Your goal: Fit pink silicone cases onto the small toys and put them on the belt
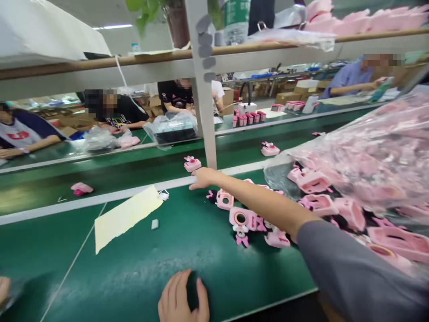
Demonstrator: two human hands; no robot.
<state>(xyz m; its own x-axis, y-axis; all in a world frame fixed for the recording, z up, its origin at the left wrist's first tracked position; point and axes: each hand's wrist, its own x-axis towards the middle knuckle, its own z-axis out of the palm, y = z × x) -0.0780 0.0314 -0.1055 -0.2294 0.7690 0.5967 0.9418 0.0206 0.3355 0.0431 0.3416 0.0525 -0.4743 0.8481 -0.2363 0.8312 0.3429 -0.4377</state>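
Note:
My right hand (205,178) reaches across to the edge of the belt, its fingers extended close to a pink camera-shaped case with a bow (192,164). Whether the fingertips touch that case is unclear; no grip on it shows. My left hand (182,297) rests low over the green worktop (127,273), thumb apart from the fingers, holding nothing. Beneath my right forearm lie several pink cases with black ears and bows (246,218), partly hidden by the arm. More pink cases (317,181) spill from a clear plastic bag (368,143) on the right.
A yellowish paper sheet (125,219) and a small white block (154,224) lie on the worktop. Pink cases (81,188) (270,149) sit on the belt (161,163). A white post (205,89) stands ahead. Co-workers sit opposite; another person's hand (4,290) shows far left.

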